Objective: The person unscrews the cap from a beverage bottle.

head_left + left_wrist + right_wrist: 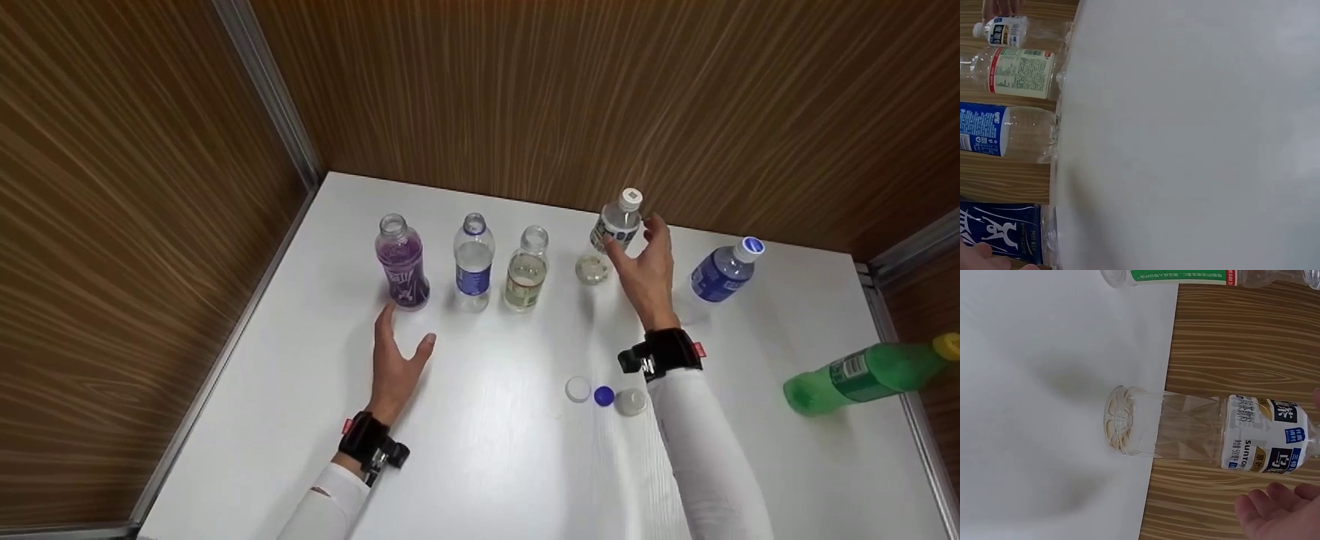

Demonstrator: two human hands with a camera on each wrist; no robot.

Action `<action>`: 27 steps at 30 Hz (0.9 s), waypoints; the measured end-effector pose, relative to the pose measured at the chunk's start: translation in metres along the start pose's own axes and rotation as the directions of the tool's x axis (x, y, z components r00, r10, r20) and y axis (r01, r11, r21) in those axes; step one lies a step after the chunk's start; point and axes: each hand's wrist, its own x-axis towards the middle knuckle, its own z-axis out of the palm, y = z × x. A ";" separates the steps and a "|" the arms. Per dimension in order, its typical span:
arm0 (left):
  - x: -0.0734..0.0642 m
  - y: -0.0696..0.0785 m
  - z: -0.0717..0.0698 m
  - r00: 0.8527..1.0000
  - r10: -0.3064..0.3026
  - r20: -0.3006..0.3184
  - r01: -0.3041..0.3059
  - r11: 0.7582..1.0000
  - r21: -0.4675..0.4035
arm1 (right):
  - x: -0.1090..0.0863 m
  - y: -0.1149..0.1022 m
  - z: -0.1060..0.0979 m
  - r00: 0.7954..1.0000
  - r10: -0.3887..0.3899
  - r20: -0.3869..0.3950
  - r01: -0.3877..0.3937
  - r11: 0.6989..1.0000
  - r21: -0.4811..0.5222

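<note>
My right hand (646, 274) reaches around a clear bottle with a white label (616, 229) and white cap. Its thumb overlaps the label in the head view, and the fingers lie spread beside the bottle (1266, 433) in the right wrist view. With thumb and fingers apart, my left hand (397, 371) is just in front of an uncapped purple bottle (403, 262); nothing is in its grasp. Beside that stand an uncapped blue-labelled bottle (473, 279) and an uncapped bottle with a pale green label (525, 279).
A white cap (577, 388), a blue cap (604, 396) and a translucent cap (631, 401) lie on the white table (495, 450). To the right stand a capped blue-labelled bottle (720, 276) and a green bottle (862, 379) with a yellow cap. Wood-grain panels (525, 105) enclose the table.
</note>
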 end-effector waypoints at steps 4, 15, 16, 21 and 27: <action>-0.002 0.004 0.004 1.000 0.008 0.027 -0.008 1.000 -0.004 | 0.008 0.003 0.002 0.999 0.043 0.011 -0.043 0.999 0.015; -0.006 0.014 0.014 0.996 0.031 0.083 -0.029 0.999 -0.029 | 0.017 0.008 0.001 0.998 0.064 0.026 -0.066 0.996 0.067; -0.006 0.014 0.014 0.996 0.032 0.088 -0.029 0.999 -0.032 | 0.017 0.009 0.001 0.998 0.064 0.026 -0.065 0.996 0.064; -0.005 0.015 0.015 0.995 0.053 0.090 -0.050 0.998 -0.043 | 0.016 0.008 -0.001 0.998 0.064 0.028 -0.065 0.996 0.053; -0.004 0.015 0.018 0.992 0.076 0.098 -0.072 0.996 -0.048 | 0.012 0.009 -0.009 0.997 0.069 0.018 -0.069 0.997 0.019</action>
